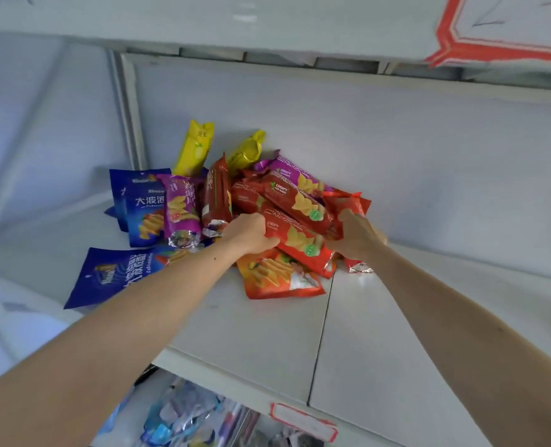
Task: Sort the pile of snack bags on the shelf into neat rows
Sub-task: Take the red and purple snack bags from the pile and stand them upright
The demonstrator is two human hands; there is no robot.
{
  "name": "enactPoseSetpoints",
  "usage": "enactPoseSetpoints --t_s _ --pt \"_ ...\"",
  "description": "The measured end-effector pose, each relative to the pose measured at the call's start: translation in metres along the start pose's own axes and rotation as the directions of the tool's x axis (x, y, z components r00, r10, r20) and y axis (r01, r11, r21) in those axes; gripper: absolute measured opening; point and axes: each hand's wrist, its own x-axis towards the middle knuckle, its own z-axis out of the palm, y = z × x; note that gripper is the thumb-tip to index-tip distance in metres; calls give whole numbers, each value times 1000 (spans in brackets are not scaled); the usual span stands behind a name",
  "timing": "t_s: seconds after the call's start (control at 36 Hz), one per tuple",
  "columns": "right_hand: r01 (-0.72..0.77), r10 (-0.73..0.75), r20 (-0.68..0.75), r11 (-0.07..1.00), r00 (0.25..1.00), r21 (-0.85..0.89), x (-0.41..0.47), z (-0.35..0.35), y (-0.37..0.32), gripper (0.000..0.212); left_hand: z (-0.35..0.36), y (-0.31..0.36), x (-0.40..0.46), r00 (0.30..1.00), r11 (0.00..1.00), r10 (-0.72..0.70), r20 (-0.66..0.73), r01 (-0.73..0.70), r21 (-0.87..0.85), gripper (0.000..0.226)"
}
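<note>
Hands gripped together: our left hand [248,232] and right hand [354,235] clutched red snack bags [300,204] (purple bag [182,208] at nine o'clock) on the shelf [380,333].

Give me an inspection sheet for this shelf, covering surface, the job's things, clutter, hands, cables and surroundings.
Surface: white shelf, seam between two panels.
Job's things: snack bags still piled; red bags on top, purple bag, blue bags at left, yellow bags at the back.
Clutter: nothing seen.
Hands: left hand and right hand grip a red bag at its two ends.
Cables: nothing seen.
Surroundings: packets on lower shelf; red-edged label.
</note>
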Motion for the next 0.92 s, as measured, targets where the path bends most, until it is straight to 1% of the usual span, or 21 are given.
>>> enactPoseSetpoints --t_s 0.08,0.14,0.25,0.31,0.33,0.39,0.44,0.5,0.56,0.58,0.67,0.78,0.83,0.92 --pt "20 -20 6 1000 1000 -3 26 6 -14 74 10 -9 7 998 998 -29 49 26 62 51" --pt "13 -13 21 1000 1000 -6 41 9 -21 83 15 -10 12 994 995 -65 92 58 77 65" --pt "25 -28 88 999 996 35 71 14 -27 94 18 -4 20 974 989 -149 170 146 31 95" --pt "16 -27 155 997 988 73 81 15 -28 98 17 2 24 960 980 -195 200 198 8 104" --pt "6 -23 191 996 981 86 85 16 -28 95 16 4 26 951 974 -219 217 227 -14 106" --pt "-17 -4 223 996 975 93 88 16 -28 87 18 10 30 935 949 -254 246 290 -125 107" --pt "-15 -1 203 997 979 78 92 17 -25 78 21 14 35 932 903 -273 239 333 -270 104" --pt "-22 7 187 997 982 75 96 17 -21 71 24 15 39 939 865 -283 194 337 -372 98" --pt "-43 27 209 997 978 70 100 21 -16 70 27 15 41 944 819 -304 131 328 -471 93" --pt "-57 38 221 995 975 78 102 23 -13 69 28 16 42 942 783 -317 111 326 -529 97" --pt "-95 60 235 985 970 141 104 27 -8 66 28 19 46 935 671 -340 103 318 -670 121" --pt "-150 66 267 941 961 305 96 24 -10 71 27 23 46 941 578 -324 97 278 -767 130" --pt "-153 60 252 917 966 368 93 22 -10 71 27 21 47 950 557 -308 58 229 -798 124" --pt "-145 71 178 879 982 454 85 13 -6 72 18 18 44 962 584 -270 -50 122 -802 96"
